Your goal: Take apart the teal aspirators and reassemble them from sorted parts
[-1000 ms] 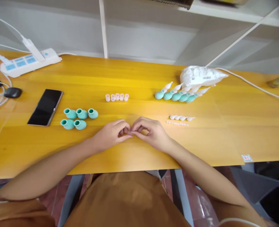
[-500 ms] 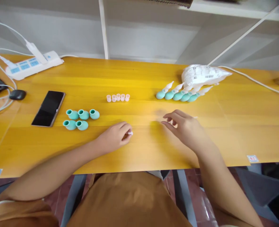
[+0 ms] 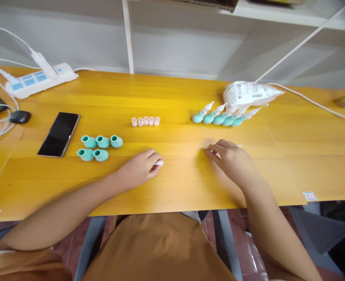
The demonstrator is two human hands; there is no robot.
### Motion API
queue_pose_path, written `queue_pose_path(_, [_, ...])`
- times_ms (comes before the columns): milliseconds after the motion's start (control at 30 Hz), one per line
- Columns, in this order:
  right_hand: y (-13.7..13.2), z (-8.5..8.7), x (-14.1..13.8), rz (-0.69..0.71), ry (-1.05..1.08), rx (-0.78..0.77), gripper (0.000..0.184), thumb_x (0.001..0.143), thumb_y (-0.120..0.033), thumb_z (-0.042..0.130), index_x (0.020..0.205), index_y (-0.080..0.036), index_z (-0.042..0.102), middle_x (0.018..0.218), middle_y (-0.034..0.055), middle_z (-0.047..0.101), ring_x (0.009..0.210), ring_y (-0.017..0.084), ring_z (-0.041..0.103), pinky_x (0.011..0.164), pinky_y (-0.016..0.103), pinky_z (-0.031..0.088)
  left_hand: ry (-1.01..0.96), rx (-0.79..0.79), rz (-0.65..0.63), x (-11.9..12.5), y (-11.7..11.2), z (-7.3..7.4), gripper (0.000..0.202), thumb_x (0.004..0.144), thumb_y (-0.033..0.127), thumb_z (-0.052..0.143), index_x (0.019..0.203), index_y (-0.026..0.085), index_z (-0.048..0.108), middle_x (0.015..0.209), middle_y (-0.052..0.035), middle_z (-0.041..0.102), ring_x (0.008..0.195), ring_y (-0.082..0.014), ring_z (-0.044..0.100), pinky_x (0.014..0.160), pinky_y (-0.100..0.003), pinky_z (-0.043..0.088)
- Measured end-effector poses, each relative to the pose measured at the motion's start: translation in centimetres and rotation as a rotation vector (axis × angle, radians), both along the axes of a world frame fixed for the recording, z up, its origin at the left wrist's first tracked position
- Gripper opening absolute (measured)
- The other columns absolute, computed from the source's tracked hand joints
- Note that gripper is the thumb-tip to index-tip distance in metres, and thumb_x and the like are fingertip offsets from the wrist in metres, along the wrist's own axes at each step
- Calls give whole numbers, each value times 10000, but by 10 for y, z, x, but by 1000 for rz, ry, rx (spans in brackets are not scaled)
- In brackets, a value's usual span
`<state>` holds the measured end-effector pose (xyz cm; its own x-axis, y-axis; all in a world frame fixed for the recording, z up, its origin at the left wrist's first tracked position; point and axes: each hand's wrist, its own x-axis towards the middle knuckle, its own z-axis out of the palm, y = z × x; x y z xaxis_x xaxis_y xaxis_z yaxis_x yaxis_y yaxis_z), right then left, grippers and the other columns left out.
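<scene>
My left hand (image 3: pixel 141 167) rests on the wooden table (image 3: pixel 178 183) with its fingers curled round a small white piece (image 3: pixel 159 163) that pokes out at the fingertips. My right hand (image 3: pixel 233 160) lies to the right, fingers bent down over the spot where small white tips lay; only a sliver of them (image 3: pixel 239 146) shows, and the fingertips are smeared. Several teal bulbs (image 3: pixel 99 147) stand left of my left hand. A row of small pale caps (image 3: pixel 145 121) sits beyond both hands. Several assembled teal bulbs with white nozzles (image 3: pixel 219 116) lie at the far right.
A white plastic bag (image 3: pixel 248 94) lies behind the assembled bulbs. A black phone (image 3: pixel 59 133), a dark mouse (image 3: pixel 19 116) and a white power strip (image 3: pixel 38 80) with cables sit at the left. A white cable (image 3: pixel 315 102) runs across the right side. The table edge is close to my body.
My hands were pinched together at the centre; the right hand moved away to the right onto the white tips, while the left hand stayed put holding the small white piece.
</scene>
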<state>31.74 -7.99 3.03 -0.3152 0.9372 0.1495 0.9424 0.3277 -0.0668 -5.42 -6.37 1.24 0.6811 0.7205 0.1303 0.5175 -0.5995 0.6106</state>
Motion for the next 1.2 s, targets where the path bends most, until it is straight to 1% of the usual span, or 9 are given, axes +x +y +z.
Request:
queue_pose_path(200, [9, 22, -36, 205, 353, -70, 162, 1095, -298, 647, 1032, -208, 768, 962, 84, 761, 761, 214, 716, 724, 381, 573, -106, -37, 26, 1, 0, 2, 99, 990, 121, 602, 1015, 194, 664, 989, -29, 668, 795, -157, 632, 783, -314, 524])
queue_pose_path(300, [20, 36, -67, 331, 568, -181, 113, 1066, -287, 698, 1007, -228, 773, 903, 45, 771, 740, 178, 708, 684, 331, 561, -260, -234, 130, 2, 3, 5, 51, 989, 219, 687, 1034, 200, 702, 893, -5, 687, 732, -141, 623, 715, -285, 521])
queue_pose_path(367, [30, 39, -86, 350, 734, -254, 107, 1048, -309, 732, 1005, -228, 787, 868, 26, 766, 715, 155, 693, 646, 298, 542, -404, -432, 198, 3, 7, 7, 146, 991, 324, 745, 1046, 190, 720, 883, -12, 722, 743, -139, 647, 715, -278, 544])
queue_pose_path(500, [46, 28, -113, 311, 1035, -319, 165, 1024, -387, 780, 1029, -224, 803, 888, 29, 771, 746, 152, 697, 713, 295, 603, -642, -677, 234, 2, 16, 9, 336, 962, 459, 824, 1088, 159, 740, 1024, -83, 811, 882, -175, 740, 772, -295, 600])
queue_pose_path(633, [47, 1, -123, 265, 1209, -300, 212, 997, -432, 816, 1024, -223, 802, 902, 38, 788, 775, 161, 724, 731, 303, 633, -691, -739, 221, 1, 18, 9, 406, 972, 496, 838, 1173, 149, 779, 1090, -118, 848, 935, -195, 770, 784, -306, 616])
queue_pose_path(800, [36, -16, -123, 260, 1210, -246, 179, 1031, -403, 788, 1046, -226, 805, 918, 51, 798, 737, 159, 730, 670, 297, 627, -658, -757, 212, 4, 15, 10, 417, 985, 525, 822, 1177, 156, 802, 1089, -114, 859, 839, -173, 741, 783, -325, 622])
queue_pose_path(900, [30, -14, -124, 362, 1134, -170, 85, 1046, -298, 768, 1085, -238, 814, 926, 49, 805, 769, 164, 754, 681, 294, 638, -652, -755, 218, 5, 15, 10, 405, 989, 522, 821, 1174, 162, 807, 1091, -109, 856, 858, -177, 745, 789, -325, 625])
queue_pose_path(1000, [26, -10, -126, 431, 1049, -90, 130, 1045, -198, 744, 1142, -258, 808, 926, 38, 811, 780, 166, 760, 697, 305, 647, -666, -762, 210, 5, 16, 11, 366, 994, 475, 824, 1181, 161, 807, 1096, -107, 856, 873, -176, 752, 786, -318, 627])
queue_pose_path(1200, [23, -7, -126, 427, 984, -40, 141, 1051, -197, 750, 1157, -271, 805, 906, 32, 800, 729, 166, 739, 691, 333, 643, -664, -764, 195, 5, 15, 8, 356, 993, 462, 828, 1184, 163, 808, 1105, -114, 863, 922, -201, 780, 777, -322, 636])
